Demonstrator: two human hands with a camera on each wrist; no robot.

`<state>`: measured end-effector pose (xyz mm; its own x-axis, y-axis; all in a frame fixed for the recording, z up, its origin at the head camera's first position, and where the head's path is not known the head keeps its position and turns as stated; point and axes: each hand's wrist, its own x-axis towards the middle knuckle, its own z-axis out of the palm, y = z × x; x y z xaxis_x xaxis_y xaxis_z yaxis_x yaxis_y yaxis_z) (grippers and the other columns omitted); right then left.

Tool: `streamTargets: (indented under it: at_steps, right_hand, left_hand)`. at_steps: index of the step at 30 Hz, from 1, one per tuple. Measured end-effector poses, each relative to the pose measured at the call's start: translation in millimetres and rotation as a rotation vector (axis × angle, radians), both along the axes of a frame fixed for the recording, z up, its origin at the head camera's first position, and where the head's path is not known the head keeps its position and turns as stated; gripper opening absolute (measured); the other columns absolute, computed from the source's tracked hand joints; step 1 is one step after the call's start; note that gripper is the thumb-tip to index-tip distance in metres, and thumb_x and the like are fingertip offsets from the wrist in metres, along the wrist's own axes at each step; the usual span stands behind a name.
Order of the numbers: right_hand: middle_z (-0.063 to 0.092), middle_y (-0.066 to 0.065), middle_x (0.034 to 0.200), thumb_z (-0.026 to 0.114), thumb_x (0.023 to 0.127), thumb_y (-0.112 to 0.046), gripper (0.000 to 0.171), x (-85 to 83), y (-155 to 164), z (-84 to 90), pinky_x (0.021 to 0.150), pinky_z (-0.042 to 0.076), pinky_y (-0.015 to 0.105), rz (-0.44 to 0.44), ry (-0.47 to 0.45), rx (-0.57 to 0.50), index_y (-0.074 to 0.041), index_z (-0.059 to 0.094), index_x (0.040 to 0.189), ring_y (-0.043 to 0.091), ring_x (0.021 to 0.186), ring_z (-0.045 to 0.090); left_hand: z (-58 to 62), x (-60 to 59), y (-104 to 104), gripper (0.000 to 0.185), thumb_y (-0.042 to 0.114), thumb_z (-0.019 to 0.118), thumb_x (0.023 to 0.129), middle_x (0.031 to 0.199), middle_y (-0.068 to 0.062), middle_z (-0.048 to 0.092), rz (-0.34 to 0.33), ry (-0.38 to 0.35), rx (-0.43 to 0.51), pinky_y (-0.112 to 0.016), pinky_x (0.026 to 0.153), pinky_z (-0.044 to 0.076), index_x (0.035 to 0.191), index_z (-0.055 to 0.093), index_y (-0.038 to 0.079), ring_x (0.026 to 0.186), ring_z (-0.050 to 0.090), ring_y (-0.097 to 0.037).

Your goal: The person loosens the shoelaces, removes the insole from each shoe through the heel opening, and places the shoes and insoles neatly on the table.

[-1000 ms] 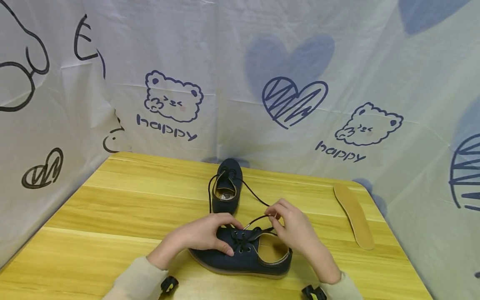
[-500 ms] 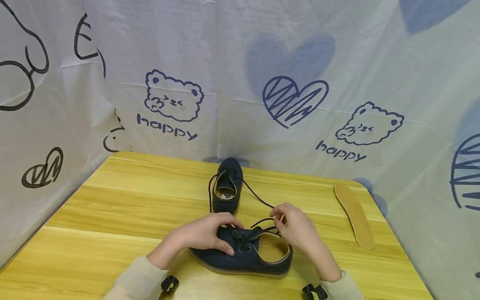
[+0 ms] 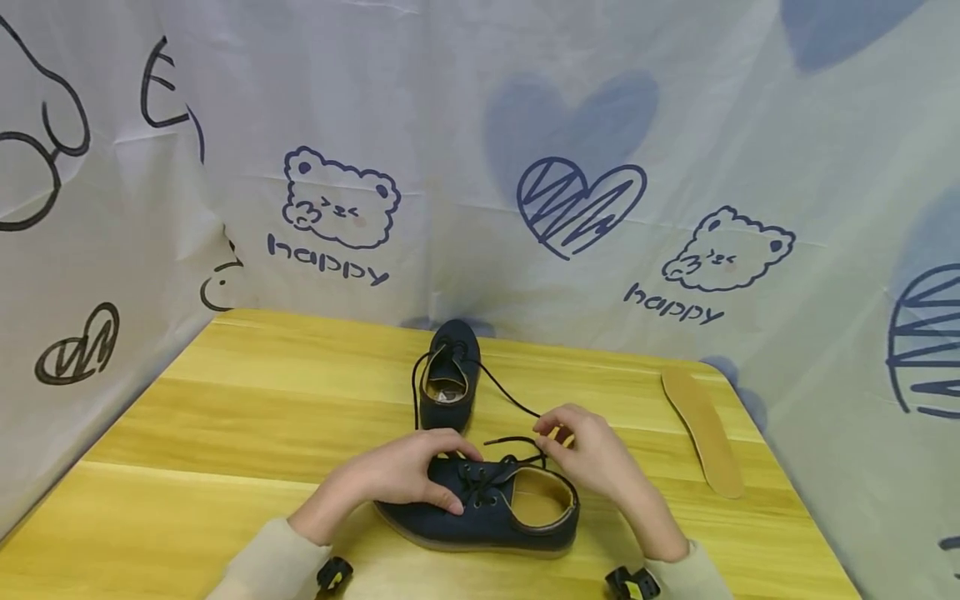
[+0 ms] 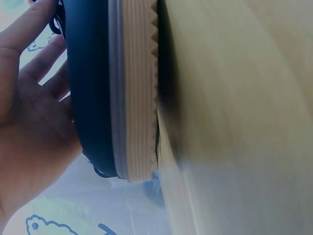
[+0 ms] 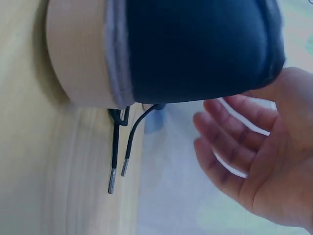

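Observation:
A dark navy lace-up shoe (image 3: 487, 527) lies sole down near the front of the table, toe to the left. My left hand (image 3: 401, 468) grips it over the toe area, thumb on the near side and fingers on the far side. Above the shoe's opening, my right hand (image 3: 588, 446) pinches a black shoelace (image 3: 512, 439), whose free end points left over the tongue. In the right wrist view, the heel (image 5: 200, 49) hides the thumb and the pinch. The left wrist view shows the ribbed sole edge (image 4: 139, 98) beside my palm.
A matching shoe (image 3: 448, 410) stands behind, toe away, its laces loose; one runs toward my right hand. At the right lies a tan insole (image 3: 703, 433). A printed cloth (image 3: 465, 167) hangs behind the wooden table (image 3: 247, 383).
My right hand shifted right with the lace, then slightly back left. The lace's end, earlier down by the eyelets, now sticks out free to the left. My left hand keeps its grip.

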<state>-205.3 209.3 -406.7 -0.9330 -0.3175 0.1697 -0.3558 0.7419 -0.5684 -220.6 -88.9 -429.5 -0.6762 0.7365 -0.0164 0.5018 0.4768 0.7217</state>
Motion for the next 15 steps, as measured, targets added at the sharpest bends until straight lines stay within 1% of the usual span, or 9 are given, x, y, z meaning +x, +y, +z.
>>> streamTargets:
  at_steps: [3, 5, 8, 11, 13, 15]
  right_hand:
    - [0.070, -0.004, 0.105, 0.072, 0.099, -0.014, 0.010, 1.2, 3, -0.6, 0.074, 0.056, 0.028, 0.092, -0.040, -0.057, -0.014, 0.075, 0.108, 0.014, 0.089, 0.066]
    - [0.070, -0.003, 0.106, 0.071, 0.100, -0.015, 0.011, 2.4, 5, -0.4, 0.074, 0.057, 0.028, 0.141, -0.063, -0.057, -0.015, 0.074, 0.110, 0.015, 0.090, 0.067]
    - [0.071, -0.004, 0.107, 0.070, 0.101, -0.017, 0.011, 3.5, 9, 0.4, 0.076, 0.058, 0.030, 0.208, -0.087, -0.032, -0.015, 0.075, 0.111, 0.014, 0.091, 0.068]
    - [0.072, -0.005, 0.108, 0.070, 0.102, -0.021, 0.013, 3.3, 12, 0.9, 0.082, 0.059, 0.035, 0.266, -0.114, -0.023, -0.015, 0.076, 0.112, 0.013, 0.094, 0.068]
    - [0.073, -0.007, 0.107, 0.070, 0.102, -0.024, 0.014, 2.9, 14, 0.4, 0.084, 0.058, 0.036, 0.290, -0.136, -0.020, -0.017, 0.077, 0.112, 0.012, 0.095, 0.067]
    - [0.073, -0.010, 0.106, 0.069, 0.102, -0.026, 0.015, 2.3, 16, -0.8, 0.085, 0.057, 0.034, 0.309, -0.151, -0.016, -0.019, 0.078, 0.112, 0.009, 0.095, 0.067]
  left_hand:
    - [0.2, 4.1, -3, 0.055, 0.038, 0.087, 0.086, 0.137, 0.007, 0.062, 0.009, 0.008, -0.007, -0.046, 0.111, 0.044, 0.135, 0.065, 0.025, 0.131, 0.055, -0.020]
    - [1.2, 7.4, -3, 0.057, 0.040, 0.087, 0.086, 0.136, 0.006, 0.061, 0.012, 0.025, -0.014, -0.045, 0.110, 0.045, 0.136, 0.064, 0.024, 0.128, 0.056, -0.020]
    - [3.0, 14.2, -4, 0.065, 0.044, 0.087, 0.084, 0.137, 0.004, 0.059, 0.018, 0.080, -0.058, -0.047, 0.108, 0.047, 0.139, 0.062, 0.021, 0.127, 0.057, -0.021]
    - [4.2, 21.7, -3, 0.078, 0.044, 0.091, 0.080, 0.140, 0.001, 0.057, 0.021, 0.155, -0.117, -0.050, 0.107, 0.046, 0.145, 0.058, 0.018, 0.129, 0.055, -0.024]
    - [4.5, 26.4, -3, 0.084, 0.041, 0.093, 0.077, 0.144, -0.001, 0.055, 0.026, 0.197, -0.148, -0.052, 0.108, 0.044, 0.148, 0.055, 0.017, 0.132, 0.052, -0.026]
    - [4.1, 30.0, -3, 0.088, 0.040, 0.095, 0.075, 0.146, -0.002, 0.053, 0.029, 0.235, -0.165, -0.053, 0.109, 0.043, 0.149, 0.053, 0.016, 0.133, 0.051, -0.026]
